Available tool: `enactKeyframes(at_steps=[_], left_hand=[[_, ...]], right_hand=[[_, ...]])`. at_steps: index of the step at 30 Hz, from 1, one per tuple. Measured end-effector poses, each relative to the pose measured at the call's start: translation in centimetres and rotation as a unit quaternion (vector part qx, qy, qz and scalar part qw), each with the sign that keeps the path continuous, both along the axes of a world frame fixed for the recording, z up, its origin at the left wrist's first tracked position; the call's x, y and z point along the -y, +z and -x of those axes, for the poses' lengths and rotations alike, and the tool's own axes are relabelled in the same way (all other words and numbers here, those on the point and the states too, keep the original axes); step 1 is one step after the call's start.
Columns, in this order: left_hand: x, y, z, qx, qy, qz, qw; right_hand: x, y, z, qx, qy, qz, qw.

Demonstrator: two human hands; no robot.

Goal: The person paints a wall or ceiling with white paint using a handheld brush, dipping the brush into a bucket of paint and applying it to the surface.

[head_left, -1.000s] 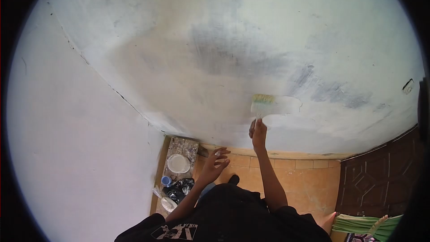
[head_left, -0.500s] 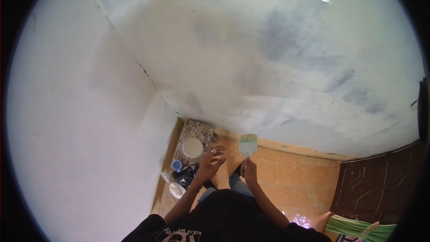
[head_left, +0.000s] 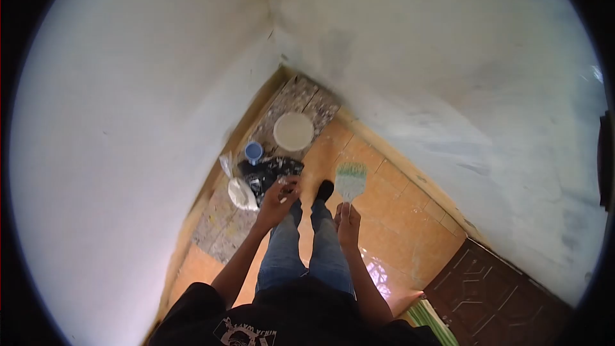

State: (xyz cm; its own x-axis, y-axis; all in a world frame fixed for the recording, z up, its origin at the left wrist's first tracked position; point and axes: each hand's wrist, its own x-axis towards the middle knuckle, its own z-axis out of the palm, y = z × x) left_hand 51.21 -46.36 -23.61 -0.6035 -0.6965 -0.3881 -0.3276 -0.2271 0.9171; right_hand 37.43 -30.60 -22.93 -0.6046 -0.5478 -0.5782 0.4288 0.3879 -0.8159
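Observation:
My right hand [head_left: 346, 221] is closed around the handle of a putty knife [head_left: 351, 182], its wide blade pointing up and away from me. Green streaks run along the blade's far edge, and the part nearer the handle is pale grey. My left hand [head_left: 277, 204] holds nothing that I can make out; its fingers are loosely bent and apart, with white smears on them. Near it lie a crumpled black plastic bag [head_left: 259, 173] and a clear bag of white powder [head_left: 242, 193]. Farther off sit a blue cup [head_left: 254, 151] and a round whitish tub or lid [head_left: 293, 131].
Paint-spattered boards or sheet [head_left: 214, 227] lie along the left wall [head_left: 128, 122]. The right wall [head_left: 435, 77] meets it in a corner ahead, with grey patches on it. Orange tiles [head_left: 394, 230] cover the floor, and a dark brown door [head_left: 480, 288] stands at lower right.
My view has tilted down and turned left, so the corner and floor items sit more centrally. My right hand keeps its hold on the putty knife; my left hand stays loosely bent.

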Motion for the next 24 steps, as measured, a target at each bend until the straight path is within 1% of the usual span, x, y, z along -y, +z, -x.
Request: enactKeyframes(at_steps=[2, 5, 6, 8, 9, 10, 11, 13, 14, 15, 16, 17, 19, 20, 23, 24], left_hand=[[0.4, -1.6, -0.1, 0.012, 0.026, 0.014, 0.999], [0.4, -5.4, -0.3, 0.052, 0.034, 0.017, 0.998], [0.3, -6.8, -0.4, 0.046, 0.048, -0.018, 0.998], [-0.1, -8.8, 0.2, 0.037, 0.074, -0.018, 0.996], [-0.1, -9.8, 0.4, 0.033, 0.085, -0.016, 0.996], [0.0, -10.9, 0.7, 0.014, 0.070, 0.060, 0.996], [0.2, -12.0, 0.9, 0.036, 0.089, 0.005, 0.995], [1.1, -12.6, 1.9, 0.080, 0.125, -0.108, 0.983], [1.3, -14.3, 2.0, 0.066, 0.151, -0.091, 0.982], [1.2, -16.4, 2.0, 0.052, 0.177, -0.074, 0.980], [1.5, -17.2, 2.2, 0.038, 0.202, -0.057, 0.977], [1.7, -17.9, 2.2, 0.064, 0.197, -0.016, 0.978], [3.3, -16.7, 2.8, 0.117, 0.184, 0.065, 0.974], [3.5, -17.8, 2.8, 0.083, 0.229, -0.046, 0.969], [4.3, -19.7, 3.0, 0.048, 0.264, -0.024, 0.963], [4.5, -20.0, 3.2, 0.046, 0.271, -0.025, 0.961]], right_hand=[[0.9, -2.4, 0.4, -0.020, 0.034, 0.009, 0.999], [3.0, -5.4, 1.7, -0.084, 0.120, 0.004, 0.989], [3.6, -6.8, 2.0, -0.097, 0.141, -0.007, 0.985], [5.1, -9.6, 3.3, -0.117, 0.184, -0.026, 0.976], [6.0, -10.8, 3.9, -0.155, 0.210, -0.026, 0.965], [6.9, -12.1, 4.5, -0.181, 0.229, -0.053, 0.955], [7.8, -13.4, 5.2, -0.209, 0.257, -0.059, 0.942], [9.7, -15.2, 6.5, -0.267, 0.309, -0.080, 0.909], [10.8, -16.0, 6.9, -0.298, 0.333, -0.093, 0.890], [11.8, -16.4, 7.0, -0.301, 0.344, -0.088, 0.885], [12.7, -16.8, 7.1, -0.305, 0.354, -0.083, 0.880], [13.6, -17.1, 7.2, -0.310, 0.363, -0.077, 0.875], [14.9, -18.1, 7.2, -0.286, 0.397, -0.111, 0.865], [15.5, -18.4, 7.1, -0.275, 0.413, -0.128, 0.859], [16.7, -18.5, 7.0, -0.356, 0.479, -0.167, 0.785], [17.1, -18.5, 7.0, -0.374, 0.489, -0.162, 0.771]])
